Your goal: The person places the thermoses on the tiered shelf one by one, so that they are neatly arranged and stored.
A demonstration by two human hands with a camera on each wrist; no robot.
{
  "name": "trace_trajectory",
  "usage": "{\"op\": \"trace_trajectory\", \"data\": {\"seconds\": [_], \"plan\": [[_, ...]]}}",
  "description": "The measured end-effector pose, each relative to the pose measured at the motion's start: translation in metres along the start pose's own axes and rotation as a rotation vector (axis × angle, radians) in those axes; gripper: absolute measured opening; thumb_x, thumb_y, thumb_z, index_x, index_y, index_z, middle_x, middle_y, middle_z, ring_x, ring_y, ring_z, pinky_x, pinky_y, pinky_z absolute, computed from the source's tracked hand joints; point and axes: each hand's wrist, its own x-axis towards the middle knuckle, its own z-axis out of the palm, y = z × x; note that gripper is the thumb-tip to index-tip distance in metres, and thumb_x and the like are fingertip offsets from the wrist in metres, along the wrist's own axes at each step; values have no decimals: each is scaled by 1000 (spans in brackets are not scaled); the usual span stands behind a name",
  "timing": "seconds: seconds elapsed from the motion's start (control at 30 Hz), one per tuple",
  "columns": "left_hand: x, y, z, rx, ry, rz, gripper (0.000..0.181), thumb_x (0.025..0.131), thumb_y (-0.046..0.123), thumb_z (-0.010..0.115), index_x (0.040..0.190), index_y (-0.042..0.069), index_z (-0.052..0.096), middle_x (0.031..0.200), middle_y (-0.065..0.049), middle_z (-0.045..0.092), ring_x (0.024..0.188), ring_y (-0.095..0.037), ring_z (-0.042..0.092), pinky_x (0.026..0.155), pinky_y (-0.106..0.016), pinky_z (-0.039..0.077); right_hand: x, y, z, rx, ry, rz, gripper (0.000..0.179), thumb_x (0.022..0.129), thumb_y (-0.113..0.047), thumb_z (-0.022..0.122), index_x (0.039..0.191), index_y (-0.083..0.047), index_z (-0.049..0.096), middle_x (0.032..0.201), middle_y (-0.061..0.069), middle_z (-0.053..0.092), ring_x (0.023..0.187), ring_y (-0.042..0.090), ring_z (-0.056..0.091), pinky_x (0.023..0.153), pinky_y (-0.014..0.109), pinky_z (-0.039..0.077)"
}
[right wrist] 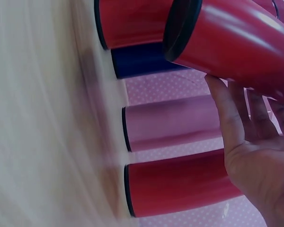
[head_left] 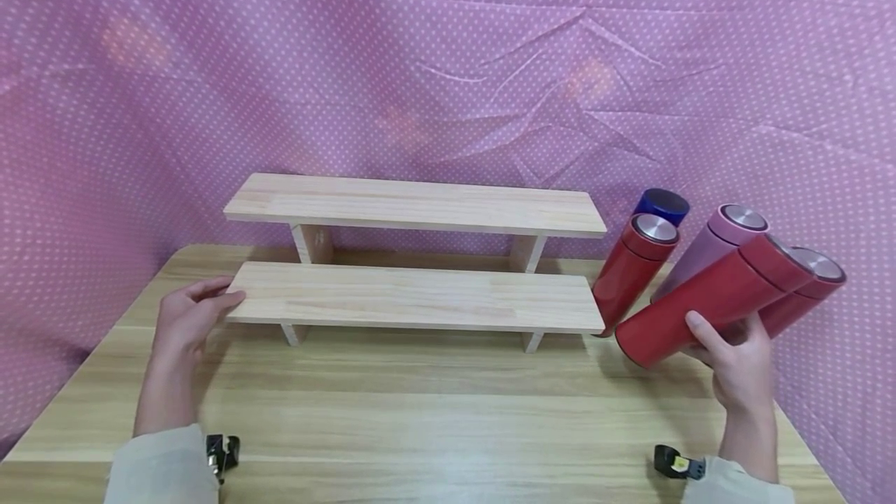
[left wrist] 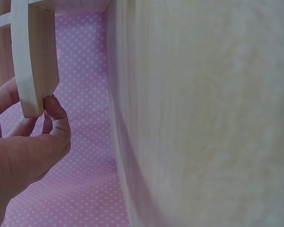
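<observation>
My left hand point(head_left: 185, 321) pinches the left end of the lower board of a two-tier wooden shelf point(head_left: 413, 298); in the left wrist view, thumb and fingers lie on either side of the board's end point(left wrist: 35, 85). On the right, my right hand point(head_left: 745, 368) grips a red thermos point(head_left: 710, 303), lifted and tilted with its silver-topped lid up to the right. The right wrist view shows the black base of this red thermos point(right wrist: 241, 47) off the table, the fingers against its side.
Beside the shelf's right end stand another red thermos point(head_left: 626, 274) and a blue thermos point(head_left: 661, 206) behind it. A pink thermos point(head_left: 707, 243) and a further red thermos point(head_left: 805, 294) stand behind the held one. Dotted pink cloth point(head_left: 448, 61) hangs around the wooden table point(head_left: 420, 418).
</observation>
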Motion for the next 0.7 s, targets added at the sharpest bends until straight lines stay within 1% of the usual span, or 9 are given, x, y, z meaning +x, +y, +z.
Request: {"op": "trace_trajectory", "data": {"seconds": [0.13,0.23,0.33,0.5,0.63,0.7], "plan": [[-1,1,-1,26,-11,10,59,91,20,79,141,0,55,107,13,56,90,-1,56,76,-11,50,1,-2,7,28,12,-9,46,89,19,59,126,-10,58,101,6,66,77,13,73,53,31,58],[-2,1,-1,36,-12,20,58,91,19,78,141,-1,55,105,13,56,89,0,56,76,-11,50,1,-3,10,48,1,-12,45,91,17,58,127,-9,58,102,7,65,76,14,73,53,32,58],[-1,1,-1,57,-17,23,60,92,20,78,142,-2,53,107,13,56,90,0,56,76,-11,50,1,-4,13,70,-16,-20,44,92,15,57,128,-9,58,105,8,65,78,15,73,54,33,59],[1,2,-2,90,-30,18,65,94,24,76,146,-2,49,112,11,54,94,-2,54,77,-11,49,1,-8,20,108,-19,-41,45,92,14,56,131,-8,57,112,10,63,86,18,72,55,35,59],[2,2,-2,105,-25,18,64,94,23,75,146,-3,49,112,10,54,94,-3,53,76,-11,48,2,-13,27,96,-15,-53,46,93,12,57,134,-8,55,115,12,61,89,19,72,56,34,59],[2,2,-2,115,-20,20,63,94,23,75,146,-3,49,113,10,54,95,-3,53,76,-11,48,3,-15,32,90,-12,-63,47,92,12,57,134,-8,55,114,12,62,88,19,72,55,34,59]]}}
